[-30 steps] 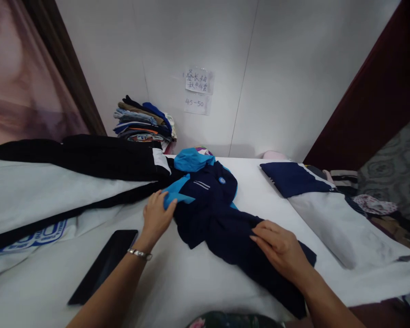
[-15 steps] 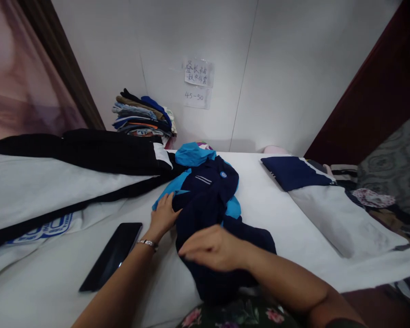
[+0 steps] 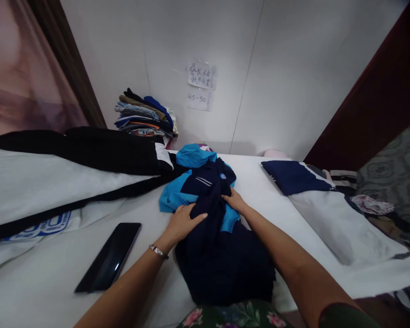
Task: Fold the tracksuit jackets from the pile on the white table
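Observation:
A navy jacket [image 3: 222, 255] with bright blue panels and a round badge lies bunched lengthwise on the white table [image 3: 157, 291]. At its left side, beside the blue sleeve, my left hand [image 3: 183, 224] grips the navy cloth, thumb apart from the fingers and laid over a fold. My right hand [image 3: 236, 201] holds the opposite edge below the badge, its fingers curled onto the cloth. Some fingertips are hidden in the folds. The jacket's lower part spreads toward my body.
A black phone [image 3: 109, 257] lies left of my left forearm. Black-and-white clothing [image 3: 116, 152] stretches across the left side. Folded clothes are stacked [image 3: 145, 114] by the wall. To the right rest a folded navy garment [image 3: 295, 176] and white cloth [image 3: 341, 223]. Handwritten papers [image 3: 201, 86] hang on the wall.
My right hand has moved up and away from my body to the jacket's right edge. My left hand has shifted right onto the navy cloth. The lower part now lies more spread out.

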Action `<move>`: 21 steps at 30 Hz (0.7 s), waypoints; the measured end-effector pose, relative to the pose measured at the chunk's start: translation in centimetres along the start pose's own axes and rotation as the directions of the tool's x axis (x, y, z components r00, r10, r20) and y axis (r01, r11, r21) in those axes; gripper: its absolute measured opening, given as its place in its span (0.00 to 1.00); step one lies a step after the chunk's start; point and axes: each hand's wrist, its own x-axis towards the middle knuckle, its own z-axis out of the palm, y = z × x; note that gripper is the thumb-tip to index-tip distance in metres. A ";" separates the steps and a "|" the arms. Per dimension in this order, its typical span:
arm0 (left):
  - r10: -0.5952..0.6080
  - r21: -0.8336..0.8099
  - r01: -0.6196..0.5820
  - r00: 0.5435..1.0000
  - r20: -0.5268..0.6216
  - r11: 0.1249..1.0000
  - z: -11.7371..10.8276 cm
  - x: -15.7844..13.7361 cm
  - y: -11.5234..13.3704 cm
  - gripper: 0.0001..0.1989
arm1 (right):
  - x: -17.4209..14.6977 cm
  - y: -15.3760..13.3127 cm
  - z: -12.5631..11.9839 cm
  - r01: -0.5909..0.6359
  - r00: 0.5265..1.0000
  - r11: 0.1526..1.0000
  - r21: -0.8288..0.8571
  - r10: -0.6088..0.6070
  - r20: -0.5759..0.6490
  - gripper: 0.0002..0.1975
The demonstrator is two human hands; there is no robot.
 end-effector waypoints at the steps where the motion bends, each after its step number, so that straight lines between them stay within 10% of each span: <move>1: 0.005 0.025 -0.006 0.999 0.041 1.000 0.2 0.0 0.1 0.26 | 0.4 0.2 0.2 0.021 0.999 1.000 0.012 -0.021 -0.029 0.24; 7: -0.161 -0.342 0.181 0.983 0.087 0.922 -1.6 1.1 -2.2 0.18 | 3.5 0.1 -9.1 -0.016 0.952 0.999 0.041 0.028 -0.306 0.15; 13: -0.426 -0.676 0.400 0.894 0.139 0.619 -4.1 2.0 -5.4 0.18 | 3.5 1.4 -21.4 -0.099 0.739 0.995 0.019 0.086 -0.669 0.25; 17: -0.400 -0.624 0.411 0.901 0.166 0.665 -3.9 1.7 -4.9 0.16 | 1.3 3.9 -21.7 -0.157 0.723 0.987 -0.010 0.109 -0.682 0.24; 21: -0.358 -0.504 0.364 0.927 0.114 0.783 -3.9 1.6 -4.6 0.18 | -3.3 5.1 -17.8 -0.080 0.824 0.989 -0.127 -0.006 -0.567 0.23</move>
